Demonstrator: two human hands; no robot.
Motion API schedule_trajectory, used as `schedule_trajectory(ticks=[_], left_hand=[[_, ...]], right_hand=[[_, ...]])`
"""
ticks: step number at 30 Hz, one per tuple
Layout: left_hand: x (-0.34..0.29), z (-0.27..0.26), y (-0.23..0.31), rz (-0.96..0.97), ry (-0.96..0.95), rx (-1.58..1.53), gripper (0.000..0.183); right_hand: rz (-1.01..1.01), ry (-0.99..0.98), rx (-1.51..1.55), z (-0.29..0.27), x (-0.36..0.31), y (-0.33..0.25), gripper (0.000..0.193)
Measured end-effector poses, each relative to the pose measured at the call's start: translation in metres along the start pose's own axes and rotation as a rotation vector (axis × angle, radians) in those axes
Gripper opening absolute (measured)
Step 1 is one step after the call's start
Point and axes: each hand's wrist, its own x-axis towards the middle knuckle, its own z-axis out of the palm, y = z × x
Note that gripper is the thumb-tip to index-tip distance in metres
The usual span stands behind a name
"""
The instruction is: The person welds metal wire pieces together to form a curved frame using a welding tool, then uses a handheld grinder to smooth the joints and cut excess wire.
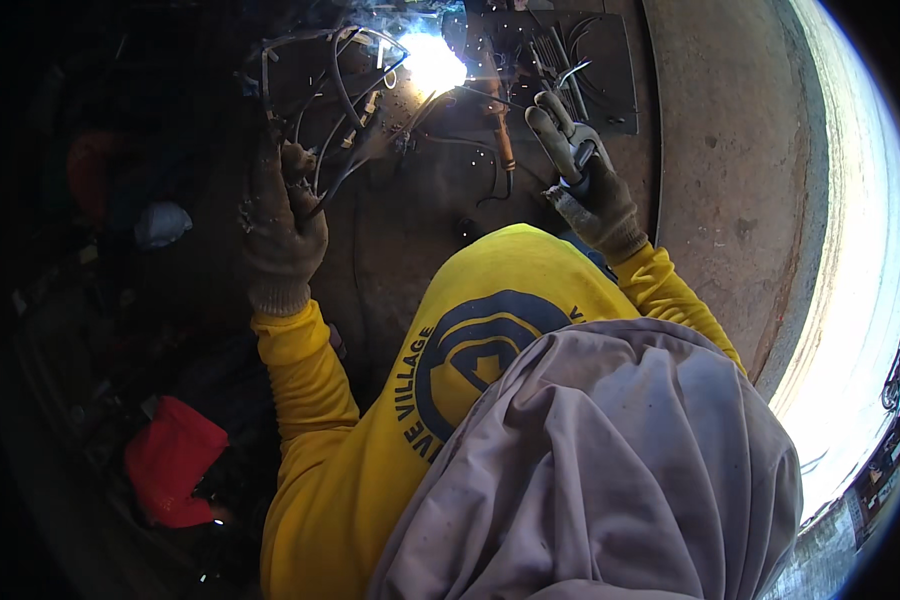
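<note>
At the top of the view a welding arc [435, 66] burns in a white glare with sparks and smoke, hiding the spot it touches. My gloved right hand [595, 185] is closed around a grey electrode holder [576, 165], partly covered by the fingers. A thin welding rod [490, 97] runs from beside that hand to the glare. To the left, my gloved left hand [285, 225] grips the near side of a frame of bent dark metal rods [342, 85], whose far end reaches toward the arc. The exact grip is in shadow.
An orange-brown handled tool [500, 120] with a cable lies right of the arc. Several thin rods [560, 75] rest on a dark metal plate [615, 100]. Farther left, a person in a red top [175, 460] is in deep shadow. Bright ground [850, 280] shows at right.
</note>
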Motion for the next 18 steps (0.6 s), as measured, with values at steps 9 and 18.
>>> schedule_trajectory(ticks=[9, 18], left_hand=[[-0.004, -0.001, -0.002, 0.033, 0.009, -0.04, 0.046], [-0.004, -0.001, -0.002, 0.052, -0.008, 0.181, 0.033]], right_hand=[[0.106, -0.024, 0.091, 0.002, -0.001, -0.003, 0.055], [0.205, 0.075, 0.007, 0.0, 0.002, -0.024, 0.054]])
